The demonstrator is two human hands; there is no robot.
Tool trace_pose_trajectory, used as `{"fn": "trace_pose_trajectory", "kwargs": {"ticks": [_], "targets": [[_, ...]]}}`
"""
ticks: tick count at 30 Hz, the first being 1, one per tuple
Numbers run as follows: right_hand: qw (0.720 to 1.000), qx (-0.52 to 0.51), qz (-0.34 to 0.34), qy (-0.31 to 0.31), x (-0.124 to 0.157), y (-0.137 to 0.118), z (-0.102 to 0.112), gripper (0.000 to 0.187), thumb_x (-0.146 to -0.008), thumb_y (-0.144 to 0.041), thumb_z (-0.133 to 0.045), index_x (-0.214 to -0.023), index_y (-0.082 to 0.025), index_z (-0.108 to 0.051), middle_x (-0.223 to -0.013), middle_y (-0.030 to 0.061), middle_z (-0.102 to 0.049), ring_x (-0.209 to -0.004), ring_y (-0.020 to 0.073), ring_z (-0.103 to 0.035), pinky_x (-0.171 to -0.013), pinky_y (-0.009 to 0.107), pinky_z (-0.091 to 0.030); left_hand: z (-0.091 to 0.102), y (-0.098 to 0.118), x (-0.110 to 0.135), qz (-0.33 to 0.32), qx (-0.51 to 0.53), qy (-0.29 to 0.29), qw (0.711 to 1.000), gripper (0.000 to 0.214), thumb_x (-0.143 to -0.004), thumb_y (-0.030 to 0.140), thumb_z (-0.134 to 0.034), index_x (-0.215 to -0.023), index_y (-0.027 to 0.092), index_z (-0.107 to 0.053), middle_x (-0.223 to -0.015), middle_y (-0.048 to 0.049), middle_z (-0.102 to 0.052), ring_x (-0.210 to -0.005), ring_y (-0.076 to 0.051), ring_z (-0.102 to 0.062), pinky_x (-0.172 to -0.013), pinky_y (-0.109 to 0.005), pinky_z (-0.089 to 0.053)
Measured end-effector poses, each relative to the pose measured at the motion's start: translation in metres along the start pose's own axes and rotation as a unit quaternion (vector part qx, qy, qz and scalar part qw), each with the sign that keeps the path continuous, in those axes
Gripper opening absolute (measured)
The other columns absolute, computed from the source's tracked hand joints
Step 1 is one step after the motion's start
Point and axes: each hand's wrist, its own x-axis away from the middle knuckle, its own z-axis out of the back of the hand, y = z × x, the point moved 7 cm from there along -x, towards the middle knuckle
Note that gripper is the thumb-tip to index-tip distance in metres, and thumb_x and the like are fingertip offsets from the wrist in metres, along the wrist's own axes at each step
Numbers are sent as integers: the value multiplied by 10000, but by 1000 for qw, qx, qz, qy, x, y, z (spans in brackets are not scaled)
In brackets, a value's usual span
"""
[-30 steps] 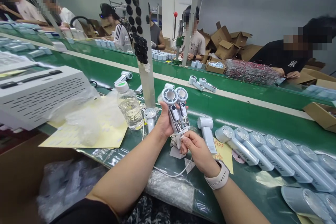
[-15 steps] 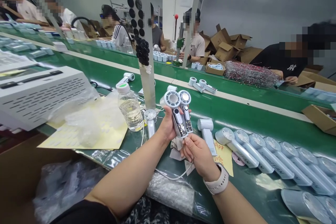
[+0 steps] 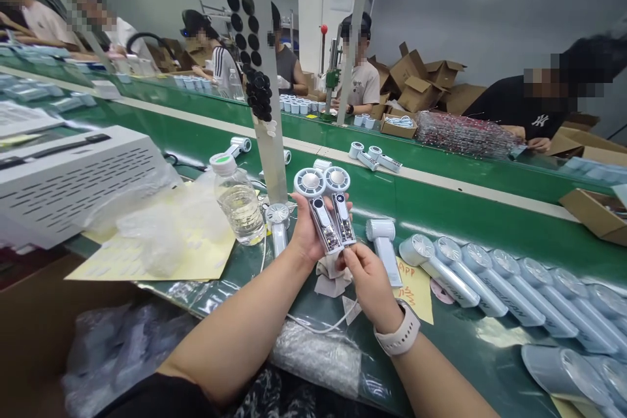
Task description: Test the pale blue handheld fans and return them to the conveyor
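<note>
My left hand (image 3: 306, 232) is closed around two light blue handheld fans side by side, the left fan (image 3: 310, 181) and the right fan (image 3: 337, 179). Their round heads point up, and their handles lie uncovered with circuit boards showing. A small light mark shows on the right fan's dark round display. Pinched at the lower end of the handles is my right hand (image 3: 365, 274). A white cable (image 3: 318, 332) loops up to this hand; its end is hidden by the fingers. Crumpled tissue (image 3: 332, 281) lies beneath the hands.
Fans stand close by, one left (image 3: 278, 225) and one right (image 3: 385, 245). A row of fans (image 3: 514, 287) lies at right on the green bench. A water bottle (image 3: 240, 206), yellow sheet (image 3: 196, 261) and metal post (image 3: 271, 163) are at left. Several co-workers sit across the belt.
The two fans have moved slightly left, their heads facing me more squarely and their handles more fanned apart. My right hand stays at their lower ends. The view has shifted a little.
</note>
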Motion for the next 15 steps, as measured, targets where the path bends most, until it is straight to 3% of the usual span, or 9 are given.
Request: {"fn": "trace_pose_trajectory", "kwargs": {"ticks": [5,9,12,15], "targets": [[990,-126,-69,10,0,15,-4,502,-815,-708,-650,-695,-235,-533,-445,-77,-455,-445,139,-486,-506,281,-411,-8,4,5,-32,-64,-39,997,735,-510,898,-688,-607,177,-582,-1057,-107,-734,-1065,-312,-698,-785,-372,-592],[972,-206,-107,25,4,24,-10,540,-777,-702,-703,-644,-237,-464,-415,-102,-405,-364,98,-410,-420,243,-340,-12,5,9,-63,-111,-59,990,764,-440,912,-695,-609,173,-606,-1130,-122,-723,-1103,-343,-683,-781,-377,-597],[970,-220,-101,34,5,26,-11,539,-784,-686,-709,-628,-236,-457,-408,-101,-403,-362,91,-383,-420,240,-330,-12,3,10,-62,-104,-62,991,764,-456,917,-682,-604,171,-608,-1131,-123,-721,-1109,-349,-680,-774,-372,-595],[982,-166,-81,28,3,24,-8,522,-837,-679,-656,-626,-224,-511,-459,-60,-487,-446,116,-467,-508,265,-404,-11,2,10,-57,-100,-65,991,757,-473,913,-682,-606,171,-615,-1137,-119,-720,-1113,-347,-677,-743,-352,-587]]}}
